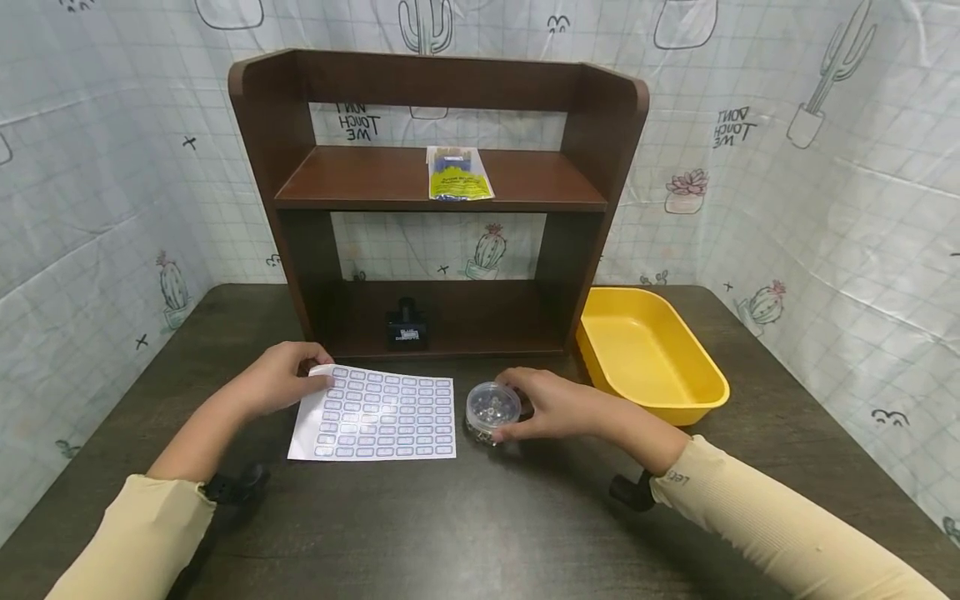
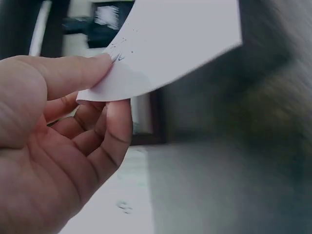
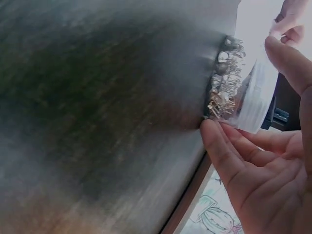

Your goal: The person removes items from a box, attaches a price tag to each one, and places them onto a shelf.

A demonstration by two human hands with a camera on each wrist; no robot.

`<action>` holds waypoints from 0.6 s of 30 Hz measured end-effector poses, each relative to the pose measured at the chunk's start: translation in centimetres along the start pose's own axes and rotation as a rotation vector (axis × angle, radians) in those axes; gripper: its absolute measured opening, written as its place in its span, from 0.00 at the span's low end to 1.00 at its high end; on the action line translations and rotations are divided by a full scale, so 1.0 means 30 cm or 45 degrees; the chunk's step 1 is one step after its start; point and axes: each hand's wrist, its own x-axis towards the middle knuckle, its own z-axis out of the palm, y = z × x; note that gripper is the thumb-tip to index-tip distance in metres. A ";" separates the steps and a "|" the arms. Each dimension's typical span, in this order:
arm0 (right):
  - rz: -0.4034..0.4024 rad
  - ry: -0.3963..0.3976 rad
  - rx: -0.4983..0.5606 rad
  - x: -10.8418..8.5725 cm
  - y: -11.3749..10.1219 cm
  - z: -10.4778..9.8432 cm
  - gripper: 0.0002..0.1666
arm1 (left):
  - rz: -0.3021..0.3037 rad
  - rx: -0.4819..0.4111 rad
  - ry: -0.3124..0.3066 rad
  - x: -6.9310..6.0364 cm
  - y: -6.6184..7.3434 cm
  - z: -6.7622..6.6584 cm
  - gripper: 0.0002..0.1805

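My left hand point(image 1: 279, 379) pinches the upper left corner of a white sheet of label stickers point(image 1: 386, 417), printed with rows of small blue-bordered boxes. In the left wrist view the thumb lies on top of the sheet point(image 2: 175, 44) with fingers beneath, and that corner curves. To the sheet's right, my right hand point(image 1: 551, 404) grips a small round clear tub point(image 1: 492, 406) by its side, between thumb and fingers. Through its wall, small silver and gold metal pieces point(image 3: 226, 73) show, possibly pins. A translucent lid point(image 3: 261, 97) covers the tub, which stands on the tabletop.
Behind the hands stands a dark brown two-tier shelf point(image 1: 442, 204). A black binder clip-like item point(image 1: 407, 325) sits on its lower board, and a packet with a yellow-green label point(image 1: 459, 175) on its upper board. A yellow tray point(image 1: 652, 350) lies at the right.
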 end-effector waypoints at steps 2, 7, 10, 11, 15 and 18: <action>0.017 -0.008 -0.002 0.002 0.000 -0.003 0.45 | 0.051 -0.006 0.035 -0.012 0.032 -0.017 0.06; 0.050 0.097 0.102 0.010 -0.003 -0.028 0.37 | 0.163 -0.037 0.173 -0.036 0.121 -0.066 0.05; 0.068 0.242 0.198 0.020 -0.004 -0.048 0.30 | 0.214 -0.073 0.274 -0.037 0.165 -0.079 0.05; 0.075 0.291 0.224 0.024 -0.004 -0.055 0.28 | 0.225 -0.088 0.305 -0.034 0.176 -0.080 0.05; 0.103 0.456 0.343 0.040 -0.004 -0.076 0.26 | 0.239 -0.198 0.376 -0.010 0.208 -0.062 0.05; 0.099 0.543 0.463 0.047 -0.001 -0.087 0.22 | 0.261 -0.315 0.381 0.017 0.223 -0.038 0.07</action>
